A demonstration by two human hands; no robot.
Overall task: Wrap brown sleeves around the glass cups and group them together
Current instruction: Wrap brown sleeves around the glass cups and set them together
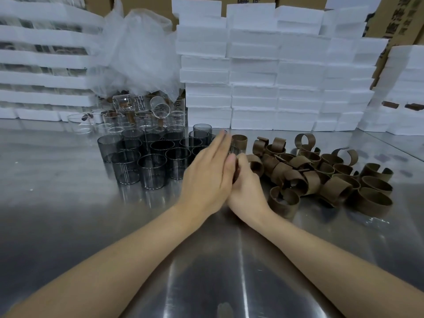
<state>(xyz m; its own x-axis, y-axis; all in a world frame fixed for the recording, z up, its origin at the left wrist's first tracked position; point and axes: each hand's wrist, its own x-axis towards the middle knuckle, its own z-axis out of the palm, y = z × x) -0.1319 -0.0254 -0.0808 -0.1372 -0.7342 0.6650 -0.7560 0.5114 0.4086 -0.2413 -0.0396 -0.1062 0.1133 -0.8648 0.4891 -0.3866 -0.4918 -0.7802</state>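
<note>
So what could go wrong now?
1. The left hand is blurred with motion right beside the tightly packed dark glass cups. A bump could knock them together.
2. The cup in the right hand is mostly hidden. If that grip slips, it could hit the hard steel table.
3. Some clear cups lie tipped on the back pile and might roll off.

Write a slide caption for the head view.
Left hand flat against a mostly hidden cup gripped by the right hand, between grouped glass cups and loose brown sleeves on steel table.
</note>
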